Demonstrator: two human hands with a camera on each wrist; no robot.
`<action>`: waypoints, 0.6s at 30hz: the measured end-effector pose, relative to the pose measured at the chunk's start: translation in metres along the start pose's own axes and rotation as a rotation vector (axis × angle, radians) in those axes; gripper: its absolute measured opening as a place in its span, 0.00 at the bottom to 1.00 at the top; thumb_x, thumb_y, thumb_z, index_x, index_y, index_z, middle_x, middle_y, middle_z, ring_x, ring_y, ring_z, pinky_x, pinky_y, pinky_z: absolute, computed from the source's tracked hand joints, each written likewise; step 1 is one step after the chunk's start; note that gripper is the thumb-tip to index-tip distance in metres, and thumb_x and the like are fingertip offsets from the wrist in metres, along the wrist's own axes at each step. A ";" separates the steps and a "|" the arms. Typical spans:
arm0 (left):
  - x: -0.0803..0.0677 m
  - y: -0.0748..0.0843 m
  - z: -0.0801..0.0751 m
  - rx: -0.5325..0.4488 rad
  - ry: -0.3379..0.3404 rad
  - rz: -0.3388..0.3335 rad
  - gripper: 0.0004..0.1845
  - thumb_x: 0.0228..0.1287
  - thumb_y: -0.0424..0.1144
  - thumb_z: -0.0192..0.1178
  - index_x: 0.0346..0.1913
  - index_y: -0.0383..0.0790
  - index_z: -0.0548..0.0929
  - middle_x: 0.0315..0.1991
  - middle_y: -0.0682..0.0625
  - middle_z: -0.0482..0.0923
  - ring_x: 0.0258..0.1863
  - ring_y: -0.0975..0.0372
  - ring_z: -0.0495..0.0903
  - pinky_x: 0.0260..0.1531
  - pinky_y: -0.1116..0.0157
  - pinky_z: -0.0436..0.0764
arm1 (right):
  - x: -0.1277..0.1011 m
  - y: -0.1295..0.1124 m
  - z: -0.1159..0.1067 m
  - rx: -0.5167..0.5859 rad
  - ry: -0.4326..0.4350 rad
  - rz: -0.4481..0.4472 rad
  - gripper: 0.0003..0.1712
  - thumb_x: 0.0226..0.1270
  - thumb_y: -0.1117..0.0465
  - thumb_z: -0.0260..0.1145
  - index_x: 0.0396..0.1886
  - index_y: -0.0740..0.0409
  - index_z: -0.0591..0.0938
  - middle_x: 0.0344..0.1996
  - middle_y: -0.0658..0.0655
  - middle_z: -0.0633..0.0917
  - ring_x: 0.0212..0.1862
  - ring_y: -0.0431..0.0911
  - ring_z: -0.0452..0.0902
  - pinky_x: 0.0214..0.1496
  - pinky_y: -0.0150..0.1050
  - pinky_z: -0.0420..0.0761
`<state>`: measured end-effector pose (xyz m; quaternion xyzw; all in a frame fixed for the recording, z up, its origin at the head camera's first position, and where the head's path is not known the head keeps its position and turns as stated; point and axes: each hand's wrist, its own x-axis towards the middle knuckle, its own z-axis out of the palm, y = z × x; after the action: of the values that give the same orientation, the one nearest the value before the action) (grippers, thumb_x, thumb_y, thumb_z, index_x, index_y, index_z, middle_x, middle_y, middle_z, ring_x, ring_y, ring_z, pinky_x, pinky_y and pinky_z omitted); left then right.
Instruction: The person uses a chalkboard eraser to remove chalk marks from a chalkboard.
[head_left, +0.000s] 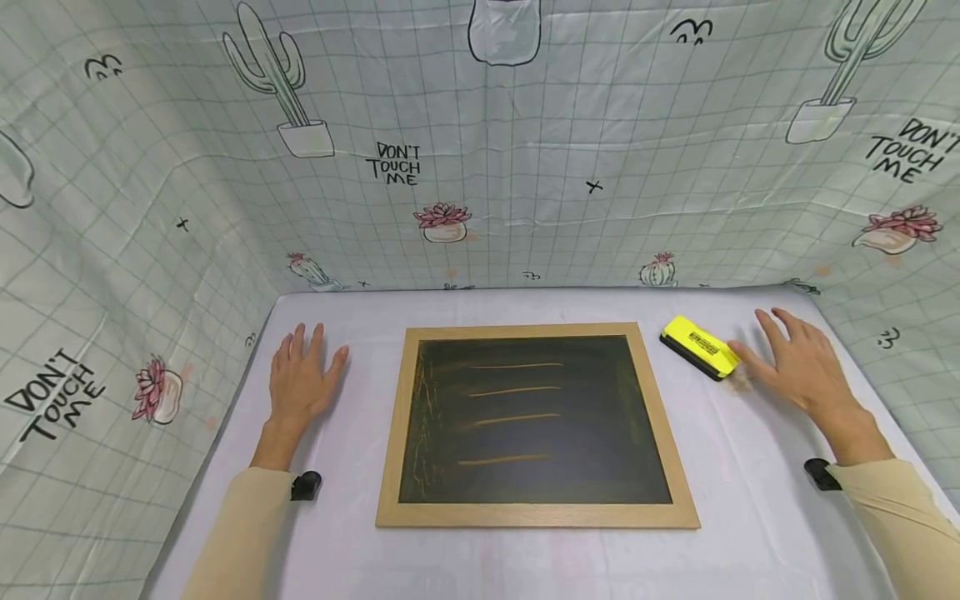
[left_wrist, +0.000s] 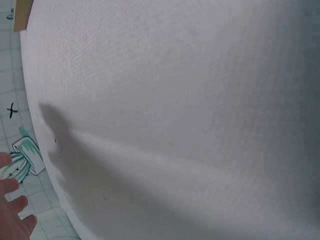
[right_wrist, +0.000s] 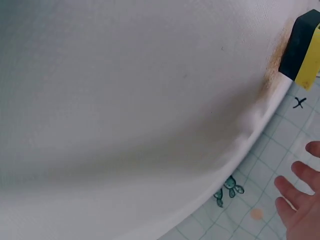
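A wood-framed chalkboard (head_left: 536,433) lies flat in the middle of the table, with several short orange-brown chalk lines across it and fainter scribbles down its left side. Right of it rests a yellow and black board eraser (head_left: 700,346), whose end also shows in the right wrist view (right_wrist: 302,47). My right hand (head_left: 810,367) is just right of the eraser, fingers spread and holding nothing; its thumb tip appears close to the eraser's end, and I cannot tell whether they touch. My left hand (head_left: 300,379), fingers extended, is left of the chalkboard and holds nothing.
A white cloth covers the table (head_left: 525,562). Brownish chalk dust (head_left: 741,382) marks the cloth by the eraser. A gridded curtain (head_left: 510,167) with cactus drawings hangs at the back and both sides. A dark wrist device (head_left: 306,486) sits at the left sleeve.
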<state>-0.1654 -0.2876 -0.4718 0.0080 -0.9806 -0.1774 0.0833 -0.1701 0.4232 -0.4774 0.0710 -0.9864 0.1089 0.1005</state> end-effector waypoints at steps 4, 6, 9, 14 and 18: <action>-0.001 0.004 -0.001 -0.050 0.018 -0.046 0.36 0.81 0.54 0.46 0.76 0.26 0.61 0.73 0.25 0.57 0.71 0.33 0.58 0.69 0.38 0.58 | 0.002 -0.006 -0.001 0.015 0.032 0.005 0.44 0.78 0.39 0.55 0.73 0.72 0.65 0.66 0.81 0.66 0.65 0.79 0.59 0.66 0.73 0.56; -0.001 0.007 -0.002 -0.069 0.025 -0.075 0.36 0.81 0.54 0.46 0.75 0.27 0.62 0.72 0.26 0.59 0.69 0.33 0.60 0.67 0.38 0.61 | 0.003 -0.007 -0.003 0.025 0.049 0.004 0.42 0.78 0.40 0.56 0.71 0.72 0.67 0.65 0.80 0.67 0.64 0.79 0.60 0.65 0.73 0.57; -0.001 0.010 -0.002 -0.095 0.026 -0.110 0.36 0.81 0.54 0.46 0.75 0.27 0.62 0.72 0.27 0.61 0.68 0.34 0.62 0.65 0.39 0.63 | 0.005 -0.010 -0.003 0.042 0.072 -0.002 0.40 0.78 0.42 0.57 0.69 0.74 0.69 0.64 0.80 0.69 0.63 0.78 0.61 0.65 0.72 0.58; -0.003 0.014 -0.001 -0.156 0.013 -0.158 0.35 0.81 0.54 0.46 0.75 0.28 0.63 0.72 0.28 0.61 0.70 0.36 0.62 0.67 0.40 0.63 | 0.005 -0.013 -0.001 0.065 0.111 -0.014 0.37 0.77 0.46 0.59 0.66 0.76 0.72 0.62 0.81 0.71 0.62 0.77 0.64 0.63 0.71 0.61; -0.004 0.019 -0.001 -0.216 0.007 -0.183 0.35 0.82 0.55 0.44 0.74 0.28 0.65 0.71 0.29 0.64 0.70 0.37 0.62 0.67 0.40 0.64 | 0.008 -0.014 0.001 0.110 0.156 -0.028 0.34 0.76 0.49 0.62 0.64 0.76 0.74 0.59 0.81 0.73 0.59 0.77 0.66 0.60 0.71 0.63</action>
<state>-0.1606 -0.2704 -0.4649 0.0892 -0.9506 -0.2889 0.0707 -0.1754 0.4083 -0.4735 0.0816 -0.9671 0.1665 0.1743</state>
